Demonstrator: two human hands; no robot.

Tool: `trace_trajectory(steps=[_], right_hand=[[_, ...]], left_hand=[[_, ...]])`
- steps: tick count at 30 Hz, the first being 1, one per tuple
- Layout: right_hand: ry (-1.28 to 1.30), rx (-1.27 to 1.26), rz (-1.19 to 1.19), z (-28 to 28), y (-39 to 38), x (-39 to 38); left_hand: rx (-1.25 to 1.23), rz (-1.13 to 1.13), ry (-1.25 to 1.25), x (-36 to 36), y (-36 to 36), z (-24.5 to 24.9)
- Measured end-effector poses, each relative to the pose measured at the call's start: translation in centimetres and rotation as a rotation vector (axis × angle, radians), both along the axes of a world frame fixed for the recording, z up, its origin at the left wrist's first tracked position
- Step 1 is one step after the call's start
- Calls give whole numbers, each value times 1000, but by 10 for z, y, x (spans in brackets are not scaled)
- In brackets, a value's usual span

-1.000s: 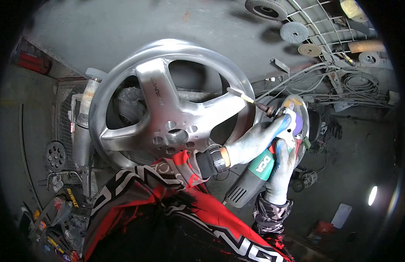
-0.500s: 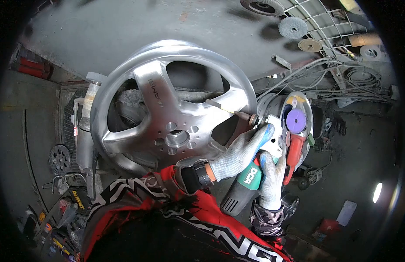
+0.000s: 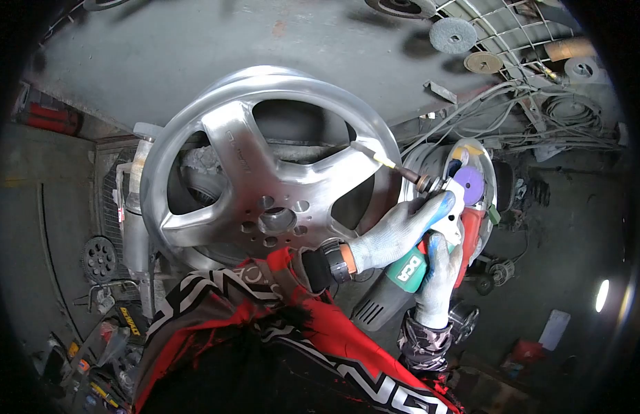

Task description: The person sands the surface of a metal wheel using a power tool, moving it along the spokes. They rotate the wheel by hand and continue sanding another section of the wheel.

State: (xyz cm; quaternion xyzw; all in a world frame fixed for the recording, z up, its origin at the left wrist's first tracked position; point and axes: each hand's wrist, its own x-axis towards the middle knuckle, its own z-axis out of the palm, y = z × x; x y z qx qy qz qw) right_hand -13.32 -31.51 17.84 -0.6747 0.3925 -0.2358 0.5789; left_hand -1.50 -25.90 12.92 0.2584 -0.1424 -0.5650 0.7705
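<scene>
A bare metal car wheel rim [image 3: 230,148], with wide spokes and a bolt-hole centre, lies face up before me. Both of my hands wear white gloves with bluish fingertips. The left hand [image 3: 410,231], watch at its wrist, wraps the pale head of a green and black DCA angle grinder [image 3: 407,270]. My right hand [image 3: 439,272] grips its body just behind the head. From the head a long spindle ends in a pointed cone bit [image 3: 374,156]. The tip lies over the outer end of the right-hand spoke; whether it touches cannot be made out.
Behind the grinder, a red power tool with a purple disc [image 3: 468,185] rests on another rim [image 3: 487,234]. Abrasive wheels [image 3: 452,34] hang on a wire rack at the upper right, above coiled cables [image 3: 572,114]. A metal cylinder [image 3: 135,234] stands left of the rim.
Both hands have carried the grinder right, and its bit has slid outward along the right spoke toward the rim's edge. The view has shifted slightly. Both grips stay closed.
</scene>
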Motion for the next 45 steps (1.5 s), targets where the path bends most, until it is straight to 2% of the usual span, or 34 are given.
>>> trace_trajectory(steps=[7, 8, 9, 11, 13, 15, 17, 19, 21, 23, 25, 26, 29, 33, 35, 36, 45], right_hand=[[7, 58, 41, -3, 10, -5], [24, 52, 29, -7, 10, -8], [21, 51, 28, -9, 14, -8], [15, 74, 69, -10, 14, -9], [38, 97, 104, -16, 6, -19], [-25, 193, 41, -17, 5, -21], [-50, 218, 16, -21, -2, -25], [-101, 174, -22, -15, 0, -17], [-98, 144, -53, -17, -5, -19], [-49, 14, -57, -22, -6, -23], [-102, 86, -70, -25, -9, -25], [-152, 160, -83, -27, -8, -25], [-94, 68, -25, -32, -6, -26], [-129, 152, -28, -42, -4, -32], [-114, 164, -29, -41, 2, -31], [-119, 255, -38, -43, 2, -36], [-179, 355, 11, -55, 13, -46]], left_hand=[[10, 227, -242, -12, 24, 0], [-18, 286, -363, -16, 22, -11], [-20, 285, -366, -22, 27, -25], [-35, 421, -818, -31, 29, -40], [12, 465, -814, -35, 24, -39], [61, 512, -809, -33, 20, -34], [27, 167, -686, -20, 15, -26], [47, 74, -357, -14, -2, -13], [89, 17, -264, -9, -9, -3], [152, -55, -297, -5, -14, -2], [242, -160, -264, -4, -17, 0], [232, -153, -279, -7, -18, -4], [213, -75, -346, -10, -16, -8], [214, -67, -318, -19, -11, -22], [237, 16, -272, -27, -8, -27], [292, -10, -323, -26, -4, -30], [391, 68, -292, -49, 12, -45]])
